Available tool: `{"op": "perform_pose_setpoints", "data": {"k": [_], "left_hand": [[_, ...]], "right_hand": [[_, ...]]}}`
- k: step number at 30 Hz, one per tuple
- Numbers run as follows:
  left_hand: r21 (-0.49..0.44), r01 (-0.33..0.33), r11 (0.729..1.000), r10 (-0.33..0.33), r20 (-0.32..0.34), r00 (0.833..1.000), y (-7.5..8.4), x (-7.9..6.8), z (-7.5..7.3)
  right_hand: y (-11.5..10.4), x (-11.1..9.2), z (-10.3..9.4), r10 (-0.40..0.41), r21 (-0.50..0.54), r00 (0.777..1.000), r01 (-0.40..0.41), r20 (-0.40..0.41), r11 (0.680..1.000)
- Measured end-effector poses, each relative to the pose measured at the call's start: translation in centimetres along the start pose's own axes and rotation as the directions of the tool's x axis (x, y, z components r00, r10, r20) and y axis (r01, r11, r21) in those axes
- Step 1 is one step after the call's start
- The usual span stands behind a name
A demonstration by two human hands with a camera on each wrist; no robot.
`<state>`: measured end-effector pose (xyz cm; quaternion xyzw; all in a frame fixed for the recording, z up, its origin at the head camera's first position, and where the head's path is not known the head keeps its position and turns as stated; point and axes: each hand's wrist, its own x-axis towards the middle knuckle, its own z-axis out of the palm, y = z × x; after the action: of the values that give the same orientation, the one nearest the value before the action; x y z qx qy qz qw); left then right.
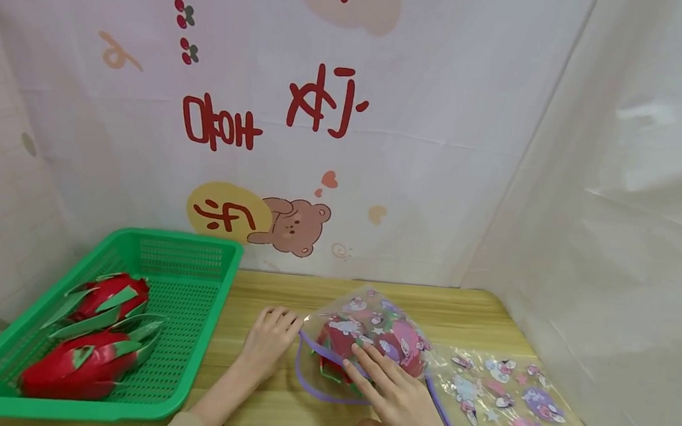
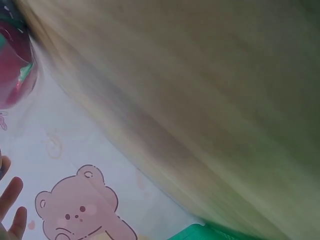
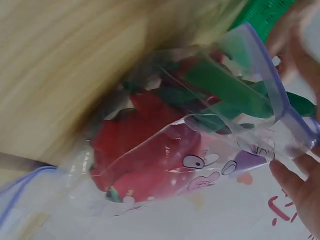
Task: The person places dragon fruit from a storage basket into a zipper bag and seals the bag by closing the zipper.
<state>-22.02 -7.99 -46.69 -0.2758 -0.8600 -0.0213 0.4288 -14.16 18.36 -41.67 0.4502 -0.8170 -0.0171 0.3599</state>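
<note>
A clear zip bag [image 1: 363, 310] with a purple zip and cartoon prints lies on the table, its mouth gaping. Inside sits a red dragon fruit-like item [image 3: 140, 150] with green leaf-like flaps, pressed against the plastic. My left hand [image 1: 269, 339] pinches the bag's left corner by the zip; its thumb is hidden in the head view. In the left wrist view, some of its fingers [image 2: 12, 197] stick out straight. My right hand [image 1: 394, 400] lies over the bag's front edge, fingers straight and touching the plastic.
At the left stands a green basket [image 1: 227, 298] with two more red, green-flapped items [image 1: 81, 363]. Another printed zip bag [image 1: 507, 403] lies flat at the right. A printed white backdrop [image 1: 420, 145] closes off the table's back, and pale sheeting [image 1: 633, 218] hangs along the right side.
</note>
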Motion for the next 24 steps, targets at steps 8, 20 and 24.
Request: {"op": "perform_pose_setpoints", "data": {"k": [8,20,24], "left_hand": [[0.014,0.05,0.999,-0.049,-0.024,0.998,0.0,-0.3,-1.3],[0.024,-0.068,0.997,0.071,-0.262,0.962,0.2,-0.9,-3.1],[0.009,-0.119,0.993,0.115,-0.319,0.941,0.5,-0.9,-3.3]], "right_hand": [[0.2,-1.0,-0.5,0.093,-0.084,0.993,-0.098,-0.068,0.992],[2.8,-2.7,-0.6,0.1,-0.097,0.99,-0.109,-0.097,0.989],[3.9,-3.4,-0.4,0.134,-0.094,0.987,-0.142,-0.087,0.985]]}}
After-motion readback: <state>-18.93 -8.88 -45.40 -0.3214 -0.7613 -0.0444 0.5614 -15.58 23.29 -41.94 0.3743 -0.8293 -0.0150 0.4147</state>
